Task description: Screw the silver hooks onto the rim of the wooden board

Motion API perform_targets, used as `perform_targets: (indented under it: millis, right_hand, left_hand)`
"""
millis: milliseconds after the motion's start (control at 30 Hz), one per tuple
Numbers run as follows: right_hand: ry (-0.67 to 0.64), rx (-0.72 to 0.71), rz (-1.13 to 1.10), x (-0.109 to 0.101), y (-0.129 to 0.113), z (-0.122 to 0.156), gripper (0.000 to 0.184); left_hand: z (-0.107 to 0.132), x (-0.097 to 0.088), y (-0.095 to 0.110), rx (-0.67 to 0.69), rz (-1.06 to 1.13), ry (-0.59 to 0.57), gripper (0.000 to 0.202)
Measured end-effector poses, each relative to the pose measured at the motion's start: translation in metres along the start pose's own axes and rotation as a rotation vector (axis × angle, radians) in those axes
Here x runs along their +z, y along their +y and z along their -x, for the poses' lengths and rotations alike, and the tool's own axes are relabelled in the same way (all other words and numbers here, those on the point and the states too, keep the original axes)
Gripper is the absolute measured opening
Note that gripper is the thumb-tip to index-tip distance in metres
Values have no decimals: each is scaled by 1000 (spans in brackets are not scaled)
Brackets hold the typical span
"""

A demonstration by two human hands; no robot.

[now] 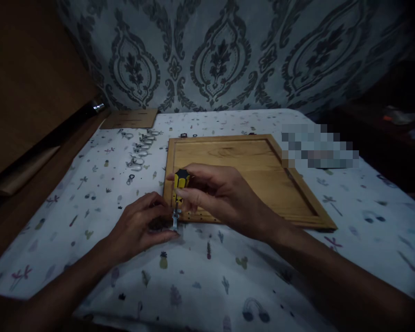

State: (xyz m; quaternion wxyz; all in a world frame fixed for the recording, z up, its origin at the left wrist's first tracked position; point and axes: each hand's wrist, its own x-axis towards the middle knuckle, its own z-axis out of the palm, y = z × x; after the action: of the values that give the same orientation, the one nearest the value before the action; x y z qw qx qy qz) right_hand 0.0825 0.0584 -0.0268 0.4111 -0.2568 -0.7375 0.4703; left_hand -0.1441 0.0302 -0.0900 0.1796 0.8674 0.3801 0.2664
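My right hand [217, 189] grips a short yellow-and-black screwdriver [181, 180] by its handle, its shaft pointing down. The tip meets a small silver metal fitting [175, 222] near the lower left corner of a framed wooden panel [224, 170]. Around that fitting, my left hand [140, 223] is closed, thumb in front and fingers behind. Whether the fitting touches the panel's edge I cannot tell. Small dark holes or marks show along the panel's near edge, to the right of the fitting.
Several silver metal pieces with curved loops [141, 148] lie in a row left of the panel. Behind them is a flat brown cardboard sheet [129, 118]. A blurred-out item [318, 146] lies at right on the printed tablecloth [200, 290]. A patterned curtain or wall covering [221, 55] stands behind.
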Motion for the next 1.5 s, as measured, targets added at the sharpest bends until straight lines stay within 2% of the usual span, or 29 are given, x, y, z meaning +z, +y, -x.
perform_targets:
  millis: [133, 200, 333, 500, 767, 933, 1000, 1200, 1367, 1500]
  right_hand:
    - [158, 15, 28, 5, 4, 0, 30]
    - [183, 55, -6, 6, 6, 0, 32]
    - [151, 95, -78, 5, 5, -1, 27]
    - [30, 14, -62, 1, 4, -2, 6]
    - [109, 130, -96, 7, 3, 1, 32]
    - [15, 37, -83, 4, 1, 0, 13]
    - [10, -10, -10, 4, 2, 0, 13]
    - [226, -131, 214, 11, 12, 5, 24]
    - [263, -246, 283, 13, 17, 9, 21]
    - [305, -202, 273, 13, 10, 10, 14]
  left_hand:
    - [1, 0, -1, 11, -16, 14, 33]
    - [1, 1, -2, 6, -14, 5, 32]
    - [2, 1, -3, -8, -20, -1, 31]
    - [1, 0, -2, 5, -2, -5, 31]
    - [0, 1, -1, 8, 9, 16, 31]
    - [-1, 0, 1, 3, -8, 2, 31]
    - [0, -1, 1, 8, -7, -1, 31]
    - [1, 0, -1, 15, -13, 8, 30]
    - [0, 1, -1, 23, -24, 15, 29]
    - [0, 1, 0, 3, -25, 14, 28]
